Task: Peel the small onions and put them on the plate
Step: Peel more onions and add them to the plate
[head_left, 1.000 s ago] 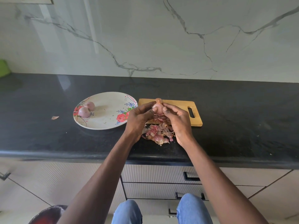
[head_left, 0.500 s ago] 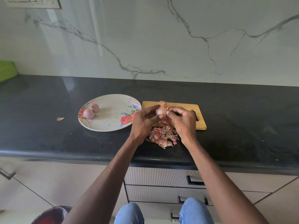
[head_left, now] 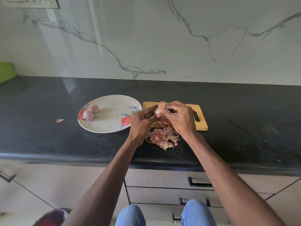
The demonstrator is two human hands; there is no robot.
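My left hand (head_left: 143, 121) grips a small pinkish onion (head_left: 158, 110) above the near left part of a wooden cutting board (head_left: 201, 123). My right hand (head_left: 180, 118) pinches the onion's skin at its right side, fingers curled. Another unpeeled onion (head_left: 162, 103) lies on the board just behind the held one, partly hidden. Two peeled onions (head_left: 91, 112) sit at the left side of a white floral plate (head_left: 112, 126), to the left of the board. A heap of reddish peels (head_left: 162, 138) lies on the black counter under my hands.
A single scrap of peel (head_left: 59, 120) lies on the counter (head_left: 48, 141) left of the plate. A green object (head_left: 6, 71) sits at the far left by the marble wall. Drawers with black handles (head_left: 199, 183) are below the counter edge; a bin (head_left: 50, 217) stands at bottom left.
My right hand's fingers have shifted up along the onion's right side, working at the skin. The onion stays in my left hand over the board.
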